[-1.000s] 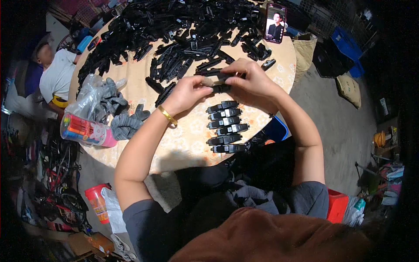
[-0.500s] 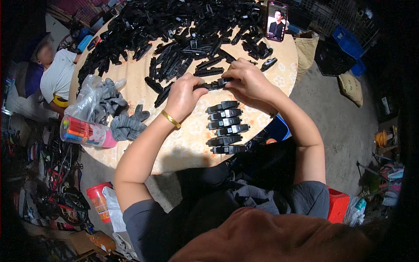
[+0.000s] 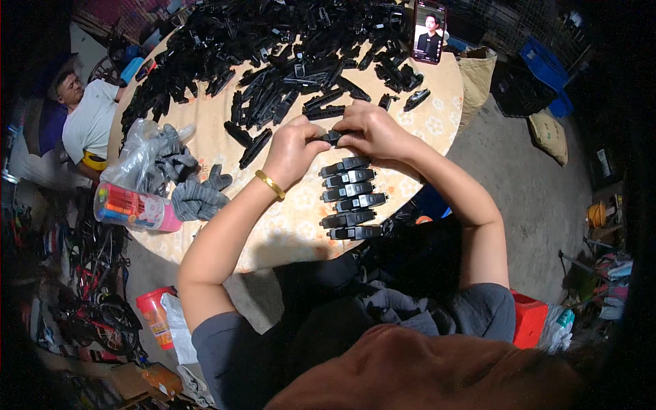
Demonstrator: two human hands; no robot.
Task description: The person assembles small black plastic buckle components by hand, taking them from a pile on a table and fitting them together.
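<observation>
Between my two hands is a small black plastic part (image 3: 333,137), mostly covered by my fingers. My left hand (image 3: 292,152), with a gold bangle above the wrist, pinches its left end. The right end sits in the closed fingers of my right hand (image 3: 372,131). Just below my hands, a column of several similar black plastic pieces (image 3: 347,190) lies side by side on the tablecloth. Loose long black parts (image 3: 324,113) lie just beyond my fingers, and a dense heap of black parts (image 3: 273,41) spreads over the far side.
The round table (image 3: 273,232) has a patterned cream cloth. At its left lie grey gloves (image 3: 198,195), a clear plastic bag (image 3: 137,154) and a tub of coloured pens (image 3: 130,205). A phone (image 3: 429,34) stands at the far right. Another person (image 3: 89,113) sits at the left.
My right hand has moved left, closer to my left hand, and less of the black part shows between them. The column of pieces looks unchanged.
</observation>
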